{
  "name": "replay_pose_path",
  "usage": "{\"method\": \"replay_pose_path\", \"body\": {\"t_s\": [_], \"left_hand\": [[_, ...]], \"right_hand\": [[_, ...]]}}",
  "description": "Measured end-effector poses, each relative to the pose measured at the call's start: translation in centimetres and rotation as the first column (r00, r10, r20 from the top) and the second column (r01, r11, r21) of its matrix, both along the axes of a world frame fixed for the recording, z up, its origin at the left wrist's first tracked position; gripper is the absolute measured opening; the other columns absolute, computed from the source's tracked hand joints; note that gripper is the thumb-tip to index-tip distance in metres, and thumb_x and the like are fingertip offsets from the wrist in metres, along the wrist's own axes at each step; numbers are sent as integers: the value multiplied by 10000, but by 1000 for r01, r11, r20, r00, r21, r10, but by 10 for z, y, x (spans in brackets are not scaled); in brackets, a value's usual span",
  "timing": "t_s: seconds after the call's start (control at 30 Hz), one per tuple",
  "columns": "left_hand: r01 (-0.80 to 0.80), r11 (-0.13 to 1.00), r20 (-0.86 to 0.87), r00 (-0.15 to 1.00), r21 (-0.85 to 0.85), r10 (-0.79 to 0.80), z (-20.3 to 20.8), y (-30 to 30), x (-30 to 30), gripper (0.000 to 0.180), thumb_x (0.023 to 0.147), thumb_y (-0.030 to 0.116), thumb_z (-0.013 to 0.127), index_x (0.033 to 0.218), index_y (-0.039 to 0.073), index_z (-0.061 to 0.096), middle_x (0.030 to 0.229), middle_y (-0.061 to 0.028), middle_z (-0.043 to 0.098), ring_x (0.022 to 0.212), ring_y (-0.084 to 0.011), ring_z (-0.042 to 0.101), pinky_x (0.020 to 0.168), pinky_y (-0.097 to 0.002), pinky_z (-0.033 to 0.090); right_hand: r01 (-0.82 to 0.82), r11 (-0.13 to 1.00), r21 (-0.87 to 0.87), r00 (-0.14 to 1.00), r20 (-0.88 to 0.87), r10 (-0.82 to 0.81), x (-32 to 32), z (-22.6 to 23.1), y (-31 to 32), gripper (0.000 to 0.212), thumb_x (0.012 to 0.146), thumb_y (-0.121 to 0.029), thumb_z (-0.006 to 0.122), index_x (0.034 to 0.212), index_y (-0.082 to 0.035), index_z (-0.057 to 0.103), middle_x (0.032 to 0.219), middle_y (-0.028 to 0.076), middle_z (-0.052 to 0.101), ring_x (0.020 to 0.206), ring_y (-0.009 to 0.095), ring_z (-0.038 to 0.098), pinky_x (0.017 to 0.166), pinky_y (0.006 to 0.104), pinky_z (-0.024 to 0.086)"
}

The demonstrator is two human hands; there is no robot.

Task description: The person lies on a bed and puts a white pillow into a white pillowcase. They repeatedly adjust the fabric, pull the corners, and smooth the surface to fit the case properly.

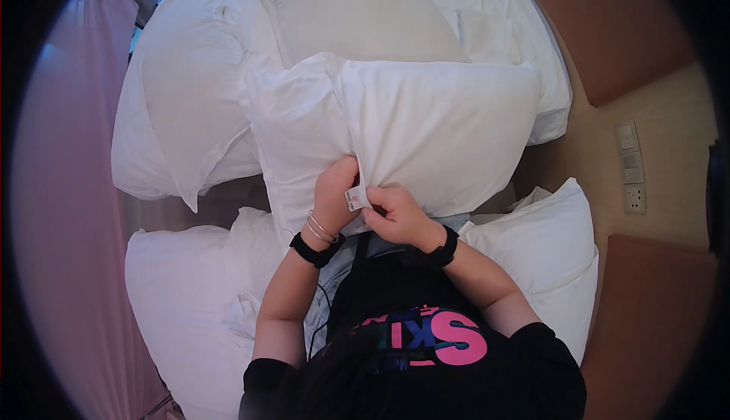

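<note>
A white pillow in a pillowcase (pixel 449 116) lies in front of me, its cloth creased toward a seam or opening near its middle. My left hand (pixel 336 189) is closed on the case at this edge, with its fingertips partly hidden by the fold. Just to the right, my right hand (pixel 397 214) pinches the same edge between thumb and fingers. Between the two hands hangs a small white tag (pixel 357 198). The case's left part (pixel 293 138) lies loose and wrinkled beside my left hand.
Several more white pillows surround me: one large pillow (pixel 357 9) beyond, one at the far left (pixel 190 93), one near left (pixel 182 298) and one near right (pixel 544 249). A pink curtain (pixel 68 192) hangs left. Brown panels (pixel 646 313) and switches with a socket (pixel 631 165) are on the right wall.
</note>
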State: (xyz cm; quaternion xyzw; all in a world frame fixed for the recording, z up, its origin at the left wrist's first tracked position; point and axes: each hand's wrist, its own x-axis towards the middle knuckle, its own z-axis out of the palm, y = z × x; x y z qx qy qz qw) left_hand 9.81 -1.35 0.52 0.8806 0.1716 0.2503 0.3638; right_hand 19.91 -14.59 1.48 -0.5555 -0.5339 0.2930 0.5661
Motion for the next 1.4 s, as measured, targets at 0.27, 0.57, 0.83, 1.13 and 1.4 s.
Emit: {"method": "replay_pose_path", "body": {"t_s": [0.27, 0.57, 0.83, 1.13, 1.4], "left_hand": [[169, 577, 186, 982, -799, -29, -12, -6, 34, 450, 884, 213, 628, 1281, 10, 572, 1278, -189, 607, 1173, -267, 577, 957, -326, 469], [319, 937, -175, 924, -144, -341, -26, 81, 44, 414, 941, 194, 566, 1304, -6, 557, 1310, -144, 588, 1188, -236, 565, 1013, -341, 448], [-225, 595, -155, 974, -772, 167, 38, 105, 59, 297, 926, 261, 562, 841, -15, 631, 744, -90, 637, 621, -143, 612, 541, -311, 473], [-253, 961, -413, 891, -111, 186, 45, 135, 89, 360, 893, 276, 627, 732, -44, 596, 622, -157, 567, 624, -190, 600, 608, -343, 481], [-98, 492, 96, 930, -865, 355, 25, 157, 117, 218, 969, 188, 555, 954, -10, 642, 766, 3, 610, 662, -104, 581, 600, -256, 484]], "right_hand": [[-158, 977, -140, 977, 124, 175, -4, 20, -7, 131, 820, -136, 607, 772, -42, 528, 555, 145, 504, 508, 334, 528, 515, 427, 417], [-83, 948, -307, 995, 29, 96, 3, -64, 42, 180, 863, -173, 616, 801, -32, 522, 668, 178, 565, 624, 367, 572, 590, 427, 450], [-42, 962, -269, 999, 18, 49, -6, -78, 58, 179, 899, -110, 596, 807, -1, 489, 642, 114, 519, 569, 165, 458, 558, 331, 420], [-52, 947, -318, 994, 74, 80, -6, -66, 53, 182, 882, -174, 593, 835, -14, 519, 720, 196, 589, 662, 393, 572, 633, 442, 463], [-222, 921, -319, 909, -410, 77, -4, -32, 74, 263, 981, -154, 546, 762, -57, 438, 649, 5, 550, 562, 67, 549, 503, 236, 461]]}}
